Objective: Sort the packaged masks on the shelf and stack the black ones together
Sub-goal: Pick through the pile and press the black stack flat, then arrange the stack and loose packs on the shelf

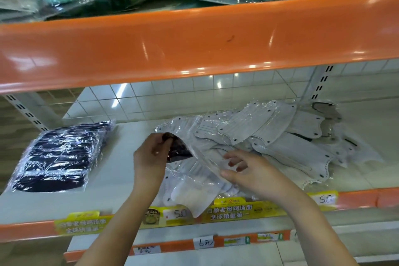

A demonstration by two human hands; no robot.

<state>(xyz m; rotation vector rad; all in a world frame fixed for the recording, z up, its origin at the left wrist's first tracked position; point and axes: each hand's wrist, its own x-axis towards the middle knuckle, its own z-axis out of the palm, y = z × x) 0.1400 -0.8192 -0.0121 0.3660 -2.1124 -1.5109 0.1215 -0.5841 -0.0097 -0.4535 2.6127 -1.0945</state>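
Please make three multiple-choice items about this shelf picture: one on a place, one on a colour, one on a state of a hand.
1. Where is the black stack?
A. left of the grey pile
B. on the top shelf
C. right of the grey pile

2. What colour is the shelf edge?
A. blue
B. orange
C. green

3. What does the left hand do?
A. hangs idle
B. presses a price tag
C. pinches a dark pack

Key:
1 A, it lies left of the grey pile.
2 B, the front strip is orange.
3 C, its fingers pinch the dark pack under a clear wrapper.
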